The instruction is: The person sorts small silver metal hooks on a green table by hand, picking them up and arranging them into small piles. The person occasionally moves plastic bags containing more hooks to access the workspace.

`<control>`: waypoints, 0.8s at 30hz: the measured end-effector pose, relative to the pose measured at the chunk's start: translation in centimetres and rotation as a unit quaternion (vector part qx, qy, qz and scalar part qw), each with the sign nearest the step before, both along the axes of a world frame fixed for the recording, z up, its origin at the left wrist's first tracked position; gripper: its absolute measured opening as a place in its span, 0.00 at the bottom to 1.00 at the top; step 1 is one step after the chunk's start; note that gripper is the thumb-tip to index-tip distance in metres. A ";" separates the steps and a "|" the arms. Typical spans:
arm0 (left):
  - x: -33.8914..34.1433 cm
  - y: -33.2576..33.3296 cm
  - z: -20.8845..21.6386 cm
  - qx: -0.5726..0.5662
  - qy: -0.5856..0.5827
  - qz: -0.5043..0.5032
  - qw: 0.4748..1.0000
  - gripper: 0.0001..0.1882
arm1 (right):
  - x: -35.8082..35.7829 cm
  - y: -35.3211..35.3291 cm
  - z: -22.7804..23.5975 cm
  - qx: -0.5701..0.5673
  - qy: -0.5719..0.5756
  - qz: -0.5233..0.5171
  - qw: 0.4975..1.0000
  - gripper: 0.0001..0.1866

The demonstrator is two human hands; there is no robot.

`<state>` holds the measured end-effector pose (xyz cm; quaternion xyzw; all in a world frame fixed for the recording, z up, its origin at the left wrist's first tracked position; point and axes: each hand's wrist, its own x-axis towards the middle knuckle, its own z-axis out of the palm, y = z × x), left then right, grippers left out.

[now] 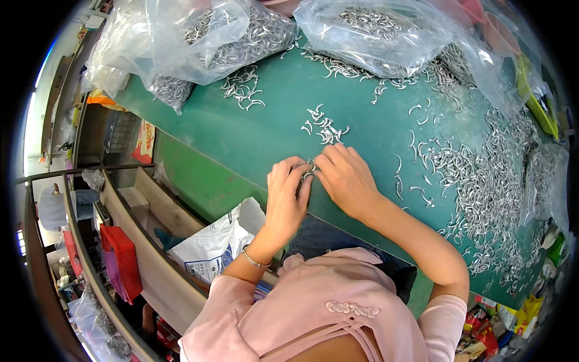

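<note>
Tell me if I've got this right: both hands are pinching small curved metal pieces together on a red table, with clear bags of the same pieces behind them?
Not quite: the head view shows the table is green, not red. The rest holds: the left hand and right hand pinch small curved metal pieces, with clear bags of them behind.

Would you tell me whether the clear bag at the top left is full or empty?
Full: the clear bag bulges with curved metal hooks.
</note>
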<state>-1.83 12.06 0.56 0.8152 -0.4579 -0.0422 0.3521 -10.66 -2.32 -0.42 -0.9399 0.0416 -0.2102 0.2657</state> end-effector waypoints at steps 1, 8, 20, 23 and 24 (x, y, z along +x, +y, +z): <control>0.0 0.2 -0.1 -0.005 0.007 0.006 1.000 0.15 | 0.4 -0.1 -0.2 -0.011 0.004 0.007 1.000 0.06; 0.0 0.6 -0.1 -0.026 0.004 0.012 1.000 0.13 | 1.0 -1.7 0.8 -0.022 -0.008 -0.056 0.998 0.07; 0.1 0.6 -0.4 -0.034 -0.029 0.021 0.999 0.11 | 0.2 -2.6 2.1 -0.100 -0.025 -0.087 0.991 0.12; 0.1 0.4 -0.4 -0.031 -0.023 0.014 0.999 0.11 | -5.2 -1.3 4.6 -0.030 0.064 -0.039 0.997 0.17; -0.2 0.1 0.0 -0.029 -0.030 0.010 0.999 0.12 | -7.1 -1.1 4.8 -0.043 0.080 -0.067 0.994 0.15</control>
